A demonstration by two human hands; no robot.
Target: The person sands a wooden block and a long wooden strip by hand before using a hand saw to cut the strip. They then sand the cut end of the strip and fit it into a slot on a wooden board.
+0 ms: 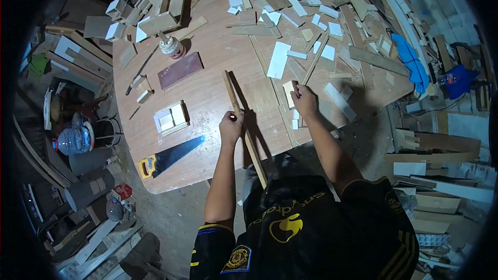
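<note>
My left hand [231, 125] is closed around a long narrow wooden strip [252, 151], which runs from the tabletop back towards my body. Over to the right, my right hand [305, 101] grips a small pale wooden block [289, 95] between thumb and fingers. Left of my left hand lies a handsaw [174, 158] with a yellow handle, its blade flat on the table. Behind the saw sits a small wooden frame piece [171, 117]. A dark reddish-brown sanding block or board [180, 71] lies farther back, beside a white glue bottle [171, 46].
Many white and brown wood offcuts [298, 8] cover the far right of the round-cornered table [207, 163]. Wooden box pieces [168, 8] stand at the back left. A blue cloth [410, 62] hangs at the right edge. Stacked boards [441, 148] and a water jug [72, 140] flank the table.
</note>
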